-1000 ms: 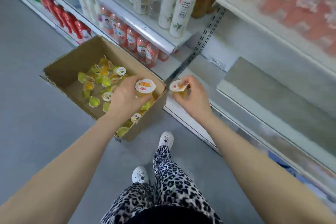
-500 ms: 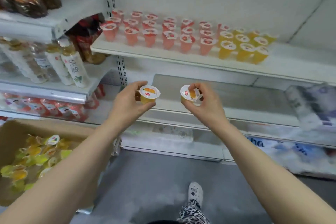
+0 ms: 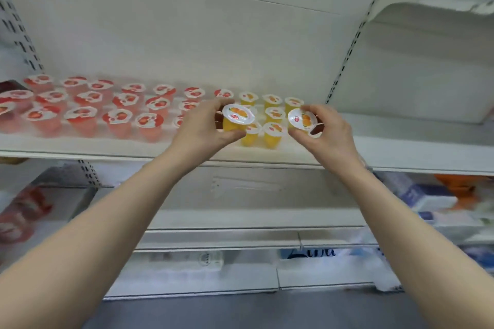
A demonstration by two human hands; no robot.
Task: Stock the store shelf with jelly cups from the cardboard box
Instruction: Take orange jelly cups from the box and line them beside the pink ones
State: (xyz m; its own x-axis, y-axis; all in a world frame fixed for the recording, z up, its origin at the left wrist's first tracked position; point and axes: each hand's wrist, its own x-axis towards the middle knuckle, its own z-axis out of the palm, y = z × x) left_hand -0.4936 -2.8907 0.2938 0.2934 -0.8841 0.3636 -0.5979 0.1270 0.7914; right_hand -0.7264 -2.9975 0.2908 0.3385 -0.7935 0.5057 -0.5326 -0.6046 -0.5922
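Pinching an orange jelly cup (image 3: 236, 118) in each hand's fingers (image 3: 213, 107) at frame centre risks toppling the crowded yellow cups (image 3: 273, 129) on the shelf (image 3: 107, 148).

Premises: retail shop, self-service aisle. White metal display racking with slotted uprights (image 3: 357, 35) and plain back panels spans the view. On the middle shelf (image 3: 133, 145), identical sealed jelly cups stand in ordered rows, red cups (image 3: 117, 117) at left, yellow cups (image 3: 274, 114) at right. Boxed and wrapped goods (image 3: 425, 193), blurred, occupy lower shelves at right. Grey floor (image 3: 240, 310) lies nearest.
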